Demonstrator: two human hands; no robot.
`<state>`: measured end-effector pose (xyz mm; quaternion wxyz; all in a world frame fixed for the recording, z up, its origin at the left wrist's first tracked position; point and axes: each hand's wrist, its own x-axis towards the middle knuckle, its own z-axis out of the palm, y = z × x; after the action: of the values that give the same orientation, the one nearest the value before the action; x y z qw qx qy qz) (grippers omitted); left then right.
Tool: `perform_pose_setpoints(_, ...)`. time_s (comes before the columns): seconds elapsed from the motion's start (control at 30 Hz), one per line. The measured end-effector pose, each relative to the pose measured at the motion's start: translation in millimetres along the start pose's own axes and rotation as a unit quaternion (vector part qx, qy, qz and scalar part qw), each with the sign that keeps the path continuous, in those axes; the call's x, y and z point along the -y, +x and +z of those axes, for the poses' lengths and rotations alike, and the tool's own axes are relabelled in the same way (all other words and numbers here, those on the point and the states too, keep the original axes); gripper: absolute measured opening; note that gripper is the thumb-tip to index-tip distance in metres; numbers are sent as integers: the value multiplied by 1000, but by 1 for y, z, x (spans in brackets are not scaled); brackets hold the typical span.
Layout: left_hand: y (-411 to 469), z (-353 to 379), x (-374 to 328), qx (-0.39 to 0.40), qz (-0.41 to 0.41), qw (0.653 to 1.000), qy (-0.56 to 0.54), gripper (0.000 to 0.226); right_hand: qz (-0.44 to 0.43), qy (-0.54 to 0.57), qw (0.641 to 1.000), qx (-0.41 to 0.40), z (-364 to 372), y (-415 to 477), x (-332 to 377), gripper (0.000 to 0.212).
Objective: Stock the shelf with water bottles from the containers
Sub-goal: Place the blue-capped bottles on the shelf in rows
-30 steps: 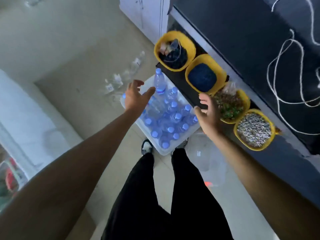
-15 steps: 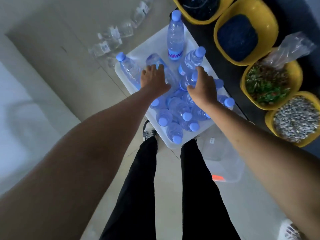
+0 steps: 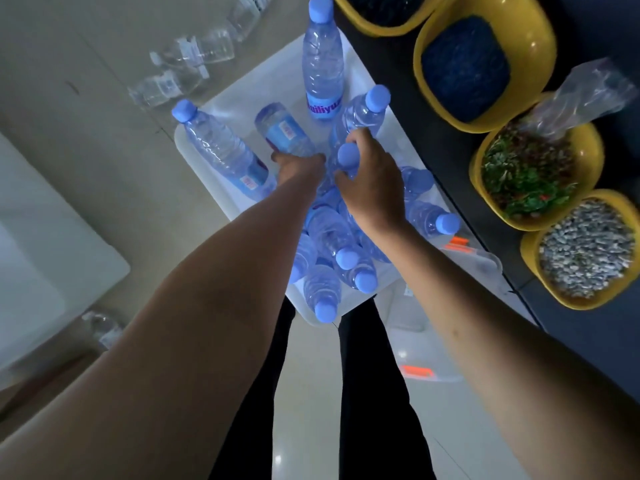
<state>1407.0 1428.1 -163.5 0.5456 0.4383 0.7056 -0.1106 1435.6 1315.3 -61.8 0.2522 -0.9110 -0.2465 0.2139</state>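
Head view: my left hand (image 3: 299, 166) closes its fingers round the near end of a tilted bottle (image 3: 282, 131) mid-way along the white tub (image 3: 242, 93). My right hand (image 3: 372, 183) curls round the neck of an upright bottle (image 3: 347, 156) just beside it. Both bottles sit packed among others. I judge that lifting both together could tip the leaning bottle (image 3: 221, 150) over the tub's left rim.
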Motion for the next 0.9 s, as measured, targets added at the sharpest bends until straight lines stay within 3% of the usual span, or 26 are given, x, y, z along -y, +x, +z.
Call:
perform_pose_setpoints(0.2, -29, -28, -5, 9, 20, 999, -28, 73, 60, 56, 997, -10, -20, -11, 9, 23)
perform_pose_setpoints(0.43, -107, -79, -32, 58, 77, 993, -60, 47, 35, 65, 997, -35, -86, -32, 55, 27)
perform_pose_setpoints(0.63, -225, -136, -84, 131, 127, 983, -31, 51, 16, 116, 990, -82, -181, -60, 113, 29)
perform_pose_setpoints(0.8, -338, -182, -135, 199, 157, 967, 26, 20, -21, 132, 983, -122, -278, -91, 157, 27)
perform_pose_setpoints(0.9, -399, -199, -164, 230, 192, 953, 46, 28, -32, 139, 975, -168, -337, -110, 179, 27)
